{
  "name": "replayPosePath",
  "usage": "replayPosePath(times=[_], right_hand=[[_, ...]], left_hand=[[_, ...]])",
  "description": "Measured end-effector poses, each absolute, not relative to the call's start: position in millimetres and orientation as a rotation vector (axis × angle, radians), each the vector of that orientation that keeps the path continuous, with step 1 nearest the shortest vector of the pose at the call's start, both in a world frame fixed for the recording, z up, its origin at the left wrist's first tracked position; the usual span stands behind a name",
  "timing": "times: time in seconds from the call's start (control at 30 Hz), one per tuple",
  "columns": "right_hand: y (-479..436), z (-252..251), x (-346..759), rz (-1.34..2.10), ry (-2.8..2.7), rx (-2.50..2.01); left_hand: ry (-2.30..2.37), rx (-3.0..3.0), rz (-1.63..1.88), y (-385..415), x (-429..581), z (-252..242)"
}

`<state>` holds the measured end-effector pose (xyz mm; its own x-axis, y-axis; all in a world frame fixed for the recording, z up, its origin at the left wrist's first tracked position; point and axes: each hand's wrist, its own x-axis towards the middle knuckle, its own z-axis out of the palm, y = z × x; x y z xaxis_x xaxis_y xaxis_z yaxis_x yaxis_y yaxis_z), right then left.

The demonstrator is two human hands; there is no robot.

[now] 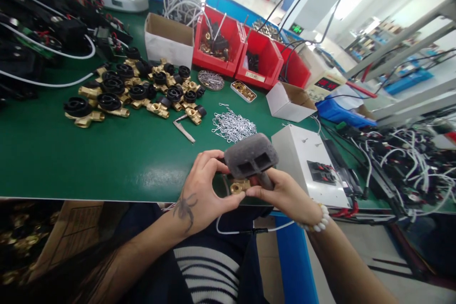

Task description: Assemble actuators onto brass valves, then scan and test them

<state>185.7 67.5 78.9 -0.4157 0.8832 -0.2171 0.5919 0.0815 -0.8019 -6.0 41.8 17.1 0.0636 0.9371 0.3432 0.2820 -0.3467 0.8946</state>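
Note:
A dark grey rounded housing with two rectangular openings and a short stem sits above a brass valve fitting, close to the table's front edge. My left hand curls round the left side, its fingertips at the housing and its thumb on the brass. From the right, my right hand grips the same piece, thumb against the fitting and other fingers mostly hidden behind. How the two parts join is hidden. A thin white cable hangs below them. Beyond lies a pile of silver wire clips.
Brass valves with black caps cover the left of the green table. A small L-shaped tool lies nearer. Red bins and white cartons line the back. A grey-white switch box and tangled cables stand right.

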Motion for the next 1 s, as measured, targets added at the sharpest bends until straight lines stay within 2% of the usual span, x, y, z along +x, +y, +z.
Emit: replayPosePath(times=[0.23,0.5,0.67,0.77,0.9,1.0], right_hand=[[65.5,75.6,179.3,1.27,-1.976,-1.44],[32.2,96.2,209.1,1.009,-1.607,-1.424],[18.2,103.4,208.1,0.841,-1.926,-1.822],[16.4,109.8,206.0,0.875,-1.992,-1.844],[15.4,114.9,207.2,0.814,-1.661,-1.809],[17.9,108.5,205.6,0.82,-1.803,-1.817]], left_hand=[[1.196,1.658,1.319,40.6,-6.9,18.0],[1.216,1.775,1.368,40.8,-3.4,16.4],[1.245,1.795,1.385,40.7,-2.2,16.0],[1.246,1.8,1.398,41.0,-2.4,15.0],[1.24,1.819,1.384,41.4,-2.1,14.2],[1.249,1.818,1.394,41.7,-1.6,14.2]])
